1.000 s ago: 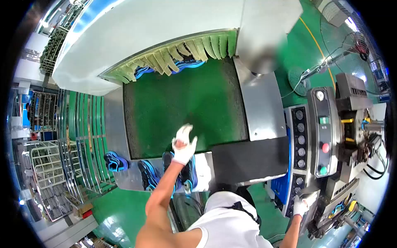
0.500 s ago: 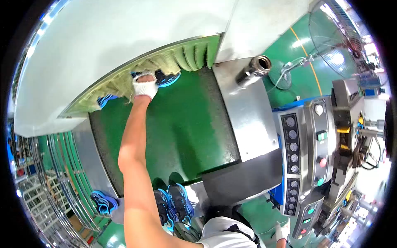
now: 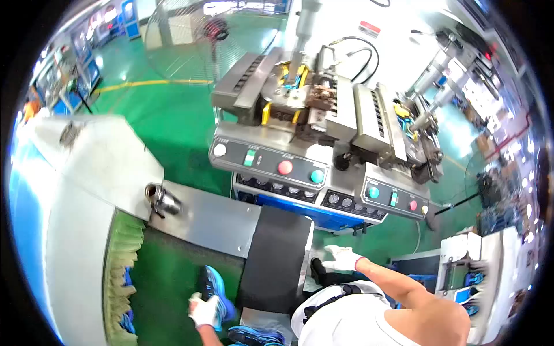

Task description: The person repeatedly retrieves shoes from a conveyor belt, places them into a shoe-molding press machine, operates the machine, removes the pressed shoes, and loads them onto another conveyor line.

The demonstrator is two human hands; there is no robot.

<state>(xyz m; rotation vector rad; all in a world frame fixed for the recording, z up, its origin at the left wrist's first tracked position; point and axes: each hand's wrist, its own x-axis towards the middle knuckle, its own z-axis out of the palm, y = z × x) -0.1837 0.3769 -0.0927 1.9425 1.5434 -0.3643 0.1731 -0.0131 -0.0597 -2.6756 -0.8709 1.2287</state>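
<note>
Over green belt (image 3: 167,282), left fingers (image 3: 197,301) half-curled, touching shoe (image 3: 217,284)

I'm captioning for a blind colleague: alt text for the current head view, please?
A gloved left hand touches a black-and-blue shoe over a green belt; the gloved right hand is open and empty near button panels.

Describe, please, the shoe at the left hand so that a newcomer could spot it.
Start at the green conveyor belt before the fringed curtain. Over it, left of the black mat in view, is a black-and-blue sneaker. Unlike its neighbours, it is gripped by the gloved left hand.
</note>
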